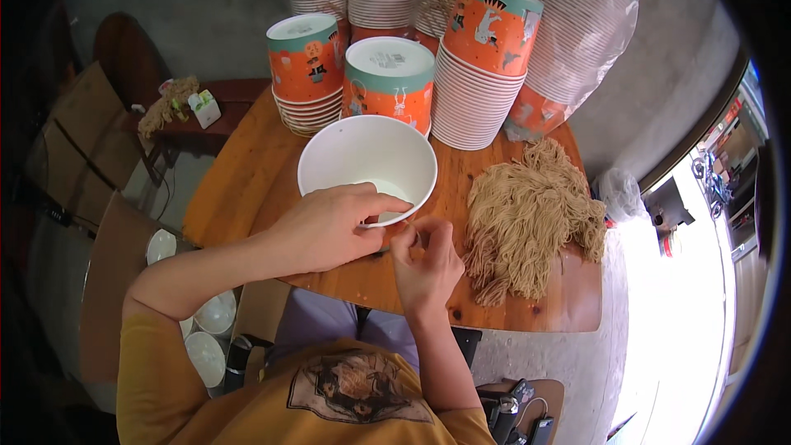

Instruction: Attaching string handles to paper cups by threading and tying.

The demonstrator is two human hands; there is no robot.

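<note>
A white-walled paper bucket [354,152] stands tipped toward me on the wooden table, its open mouth facing up and its inside bare white. My left hand [329,227] grips the near right part of its rim, with fingers inside and the thumb at the edge. Just outside that rim, my right hand [428,264] is closed in a pinch beside the left fingertips. What it pinches, if anything, is too small to make out. Right of my right hand lies a loose heap of tan string [531,218].
Upside-down orange and green paper buckets [389,82] stand stacked along the far side of the wooden table [227,198]. A tall stack [478,91] stands among them; plastic-wrapped stacks [568,41] rise behind. More tan string [169,107] hangs on a bench at the left. White bowl-like things [206,354] lie low left.
</note>
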